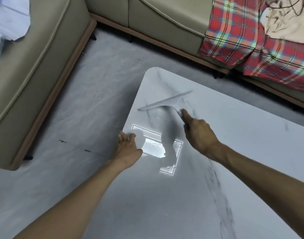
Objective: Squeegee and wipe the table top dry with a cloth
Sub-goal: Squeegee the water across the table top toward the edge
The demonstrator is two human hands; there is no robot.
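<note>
Step in hand, by judgement: the squeegee pass, not the cloth wipe. No cloth shows in either hand or on the table top (242,152). The right hand (199,133) grips the handle of the squeegee (165,101), fingers curled round it, with the index finger (186,116) laid straight along the neck towards the blade. The blade lies across the surface just beyond that fingertip, near the table's rounded corner, and appears to touch the top, though blur prevents certainty. The left hand (128,145) holds nothing: its fingers are relaxed and loosely spread at the table's edge, with the thumb (132,135) resting on the top, apparently steadying. Water droplets (153,144) show in the bright reflected patch between the two hands, on the wrist side of the right fingertip, so that area is judged not yet cleared. The next move calls for even downward pressure on the blade and a straight draw over the droplets towards an edge, with the left hand kept out of the path. The cloth must be fetched afterwards. A sofa (44,66) stands well beyond the blade.
</note>
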